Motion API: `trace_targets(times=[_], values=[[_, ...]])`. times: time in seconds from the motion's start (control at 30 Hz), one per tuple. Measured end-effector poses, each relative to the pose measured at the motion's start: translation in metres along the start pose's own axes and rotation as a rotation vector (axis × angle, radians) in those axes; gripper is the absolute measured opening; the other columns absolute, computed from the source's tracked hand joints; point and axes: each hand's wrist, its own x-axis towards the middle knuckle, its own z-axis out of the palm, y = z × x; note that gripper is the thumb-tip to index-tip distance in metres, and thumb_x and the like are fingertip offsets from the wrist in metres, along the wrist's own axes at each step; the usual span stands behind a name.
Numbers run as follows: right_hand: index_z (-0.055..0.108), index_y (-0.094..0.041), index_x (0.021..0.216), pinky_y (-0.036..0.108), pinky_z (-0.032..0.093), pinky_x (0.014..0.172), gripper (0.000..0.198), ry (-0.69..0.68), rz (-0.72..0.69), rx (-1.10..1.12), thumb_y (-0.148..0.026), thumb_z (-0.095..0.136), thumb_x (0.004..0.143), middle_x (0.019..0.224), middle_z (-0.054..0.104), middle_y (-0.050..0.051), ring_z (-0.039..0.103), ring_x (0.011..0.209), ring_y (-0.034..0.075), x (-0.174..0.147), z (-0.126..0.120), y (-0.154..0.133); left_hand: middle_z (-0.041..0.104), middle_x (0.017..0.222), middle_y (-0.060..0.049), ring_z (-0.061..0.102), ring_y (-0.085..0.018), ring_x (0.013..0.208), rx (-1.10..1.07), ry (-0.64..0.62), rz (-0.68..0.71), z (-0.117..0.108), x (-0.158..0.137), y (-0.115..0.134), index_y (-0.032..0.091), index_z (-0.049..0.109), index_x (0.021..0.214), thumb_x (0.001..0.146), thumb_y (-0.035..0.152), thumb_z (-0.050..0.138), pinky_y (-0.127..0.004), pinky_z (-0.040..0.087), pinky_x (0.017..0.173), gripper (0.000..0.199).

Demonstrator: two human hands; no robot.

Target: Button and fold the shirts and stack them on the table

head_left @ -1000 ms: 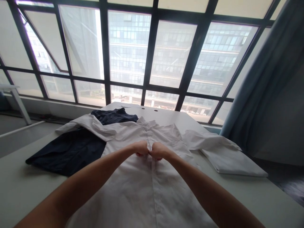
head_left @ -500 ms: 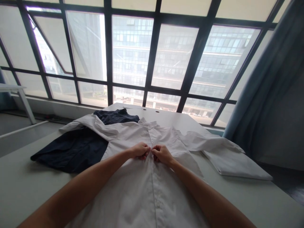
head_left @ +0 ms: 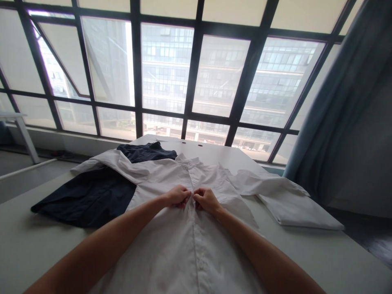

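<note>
A white long-sleeved shirt (head_left: 171, 249) lies spread on the table, front up, its collar toward the window and its sleeves out to both sides. At mid-chest, my left hand (head_left: 179, 196) pinches the front placket from the left. Just across from it, my right hand (head_left: 206, 200) pinches the same placket from the right. The fingertips of both hands nearly meet over the cloth; whether a button is between them is too small to tell.
Dark navy clothing (head_left: 88, 198) lies under the shirt's left sleeve. A folded white cloth (head_left: 301, 210) is partly under the right sleeve. The white table (head_left: 24, 237) reaches toward a large window (head_left: 167, 65). A blue-grey curtain (head_left: 330, 122) hangs at the right, and another white table (head_left: 27, 134) stands far left.
The view has shifted slightly, so the scene sits a little further left. Both hands keep pinching the placket at the same place, with only small finger movements.
</note>
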Motion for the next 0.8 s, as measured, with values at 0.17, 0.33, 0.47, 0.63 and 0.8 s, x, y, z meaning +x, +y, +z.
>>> trace_targets(times=[0.17, 0.33, 0.47, 0.63, 0.8], values=[[0.061, -0.017, 0.071, 0.019, 0.042, 0.041, 0.008, 0.01, 0.006, 0.042, -0.014, 0.055, 0.076, 0.046, 0.056, -0.007, 0.053, 0.04, 0.01, 0.0, 0.001, 0.001, 0.048, 0.042, 0.004, 0.047, -0.009, 0.036, -0.017, 0.013, -0.028, 0.001, 0.002, -0.001, 0.017, 0.048, 0.059, 0.089, 0.041, 0.057, -0.019, 0.033, 0.038, 0.04], [0.061, -0.017, 0.068, 0.019, 0.045, 0.044, 0.015, -0.046, 0.007, 0.146, -0.018, 0.051, 0.078, 0.055, 0.064, -0.003, 0.056, 0.045, 0.01, 0.0, -0.001, 0.002, 0.048, 0.044, 0.005, 0.046, -0.008, 0.035, -0.063, 0.027, -0.018, 0.002, 0.003, -0.001, 0.017, 0.049, 0.06, 0.086, 0.044, 0.063, -0.019, 0.033, 0.037, 0.04], [0.062, -0.016, 0.07, 0.019, 0.044, 0.044, 0.009, -0.062, 0.005, 0.115, -0.017, 0.056, 0.076, 0.057, 0.064, -0.002, 0.056, 0.046, 0.01, 0.003, -0.002, 0.005, 0.049, 0.045, 0.004, 0.046, -0.008, 0.034, -0.077, 0.027, -0.025, 0.002, 0.001, 0.001, 0.016, 0.05, 0.059, 0.088, 0.038, 0.06, -0.019, 0.033, 0.037, 0.038], [0.06, -0.016, 0.071, 0.019, 0.041, 0.041, 0.01, -0.027, -0.05, 0.022, -0.023, 0.059, 0.078, 0.055, 0.063, -0.002, 0.056, 0.044, 0.011, 0.008, 0.002, 0.012, 0.051, 0.046, 0.002, 0.046, -0.009, 0.035, -0.102, 0.055, -0.064, 0.003, -0.001, 0.004, 0.015, 0.053, 0.059, 0.092, 0.036, 0.054, -0.02, 0.034, 0.037, 0.039], [0.062, -0.016, 0.073, 0.018, 0.038, 0.041, 0.006, 0.057, -0.195, -0.105, -0.022, 0.062, 0.076, 0.053, 0.062, -0.002, 0.055, 0.044, 0.01, 0.009, 0.007, 0.018, 0.053, 0.049, 0.003, 0.046, -0.009, 0.037, -0.109, 0.066, -0.029, 0.004, -0.002, 0.005, 0.014, 0.056, 0.062, 0.089, 0.036, 0.061, -0.02, 0.033, 0.038, 0.035]])
